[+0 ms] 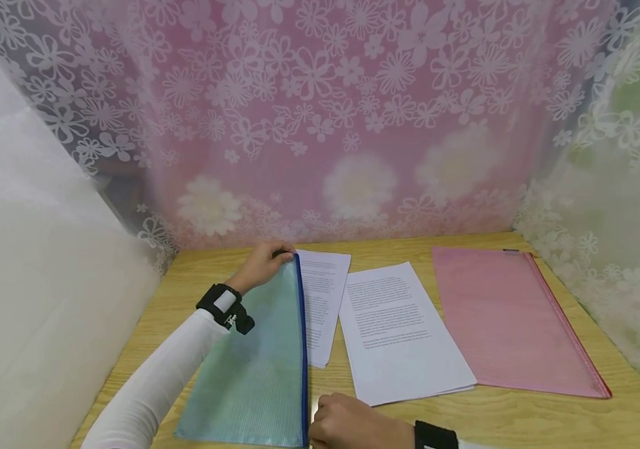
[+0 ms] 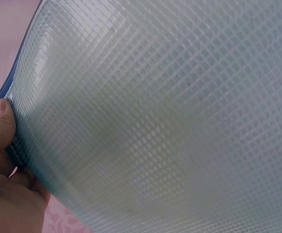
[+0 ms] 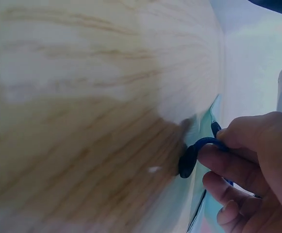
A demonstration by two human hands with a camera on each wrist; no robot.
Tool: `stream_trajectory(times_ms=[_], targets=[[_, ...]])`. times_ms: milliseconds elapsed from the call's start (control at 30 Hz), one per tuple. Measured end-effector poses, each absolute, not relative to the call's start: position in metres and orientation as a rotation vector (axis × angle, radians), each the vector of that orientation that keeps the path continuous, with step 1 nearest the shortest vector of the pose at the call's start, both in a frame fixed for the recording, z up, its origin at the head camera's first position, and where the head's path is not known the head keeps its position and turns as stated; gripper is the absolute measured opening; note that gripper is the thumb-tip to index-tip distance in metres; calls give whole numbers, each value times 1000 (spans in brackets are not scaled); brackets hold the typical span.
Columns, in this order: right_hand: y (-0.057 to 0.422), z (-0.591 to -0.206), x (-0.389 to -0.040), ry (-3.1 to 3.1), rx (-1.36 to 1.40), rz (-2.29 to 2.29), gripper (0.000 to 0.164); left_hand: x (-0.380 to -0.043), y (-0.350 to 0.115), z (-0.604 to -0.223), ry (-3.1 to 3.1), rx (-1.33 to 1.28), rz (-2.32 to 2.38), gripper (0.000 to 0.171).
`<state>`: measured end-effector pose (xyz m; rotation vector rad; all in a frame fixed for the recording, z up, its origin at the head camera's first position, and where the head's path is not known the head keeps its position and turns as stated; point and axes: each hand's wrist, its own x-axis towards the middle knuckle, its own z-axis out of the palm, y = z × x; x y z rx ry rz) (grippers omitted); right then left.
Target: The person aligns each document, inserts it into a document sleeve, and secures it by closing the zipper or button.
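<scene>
A pale teal mesh zipper pouch [image 1: 258,374] with a dark blue zipper edge lies on the left of the table. At its far corner, my left hand [image 1: 260,268] pinches the pouch between thumb and fingers, beside the small dark tag [image 2: 15,154] in the left wrist view. Down at the near end of the zipper edge is my right hand [image 1: 356,424], fingers curled. In the right wrist view its thumb and forefinger pinch a curved dark blue piece [image 3: 206,141] at the zipper's end; I cannot tell whether this is the pull or the zipper tape.
Printed sheets [image 1: 322,299] lie partly under the pouch's zipper edge. Another stack of printed sheets [image 1: 404,368] sits in the middle of the wooden table [image 1: 499,424]. A pink zipper pouch [image 1: 510,324] lies flat at the right. Flowered curtains [image 1: 353,93] stand close behind.
</scene>
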<state>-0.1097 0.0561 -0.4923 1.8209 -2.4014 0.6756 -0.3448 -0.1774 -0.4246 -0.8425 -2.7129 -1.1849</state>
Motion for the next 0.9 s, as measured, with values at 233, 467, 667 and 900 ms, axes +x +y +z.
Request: stream_trajectory(times_ms=[233, 467, 667, 900], targets=[[55, -494, -110, -2378, 1759, 521, 19, -342, -179, -427, -2710, -817, -1216, 17], [56, -494, -112, -2360, 1702, 503, 18, -341, -180, -429, -2707, -798, -1222, 16], [59, -481, -123, -2391, 1613, 415, 22, -341, -183, -428, -2703, -816, -1229, 17], [63, -457, -153, -2469, 1465, 374, 14, -337, -184, -427, -2705, -814, -1237, 17]])
